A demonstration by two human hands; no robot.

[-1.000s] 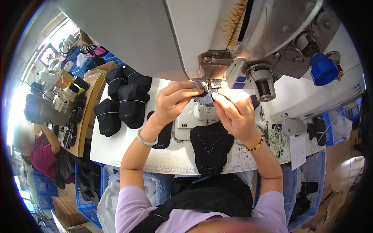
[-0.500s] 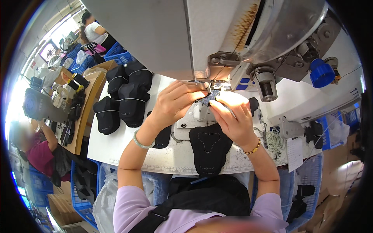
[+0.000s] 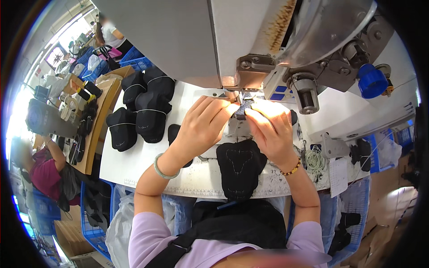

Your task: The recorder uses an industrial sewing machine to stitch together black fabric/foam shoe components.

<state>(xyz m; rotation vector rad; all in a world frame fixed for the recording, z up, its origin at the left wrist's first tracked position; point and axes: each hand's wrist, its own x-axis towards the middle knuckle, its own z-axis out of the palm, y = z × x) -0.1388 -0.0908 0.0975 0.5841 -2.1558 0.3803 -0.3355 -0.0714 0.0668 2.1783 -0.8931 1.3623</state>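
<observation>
Under the needle area of a sewing machine (image 3: 174, 40), a small dark grey-blue speckled piece of fabric (image 3: 241, 110) lies between my two hands. My left hand (image 3: 203, 119) pinches its left side with thumb and forefinger, close to the presser foot. From the right, my right hand (image 3: 273, 130) grips its other edge, thumb and fingertips together in the bright lamp light. The needle itself is hard to make out. Just below my hands, a black shaped fabric piece (image 3: 241, 167) with pale stitch lines lies at the table's front edge.
Tied bundles of black pieces (image 3: 152, 118) sit left on the white table (image 3: 120, 167). A coil of pale cord (image 3: 315, 161) and a paper sheet (image 3: 338, 176) lie right. Blue crates (image 3: 355, 219) flank me below. Another person (image 3: 47, 172) works at the far left.
The speckled piece has shifted slightly and sits at a different angle by the presser foot. My left forearm covers more of the black piece beside it. Both hands keep their grip.
</observation>
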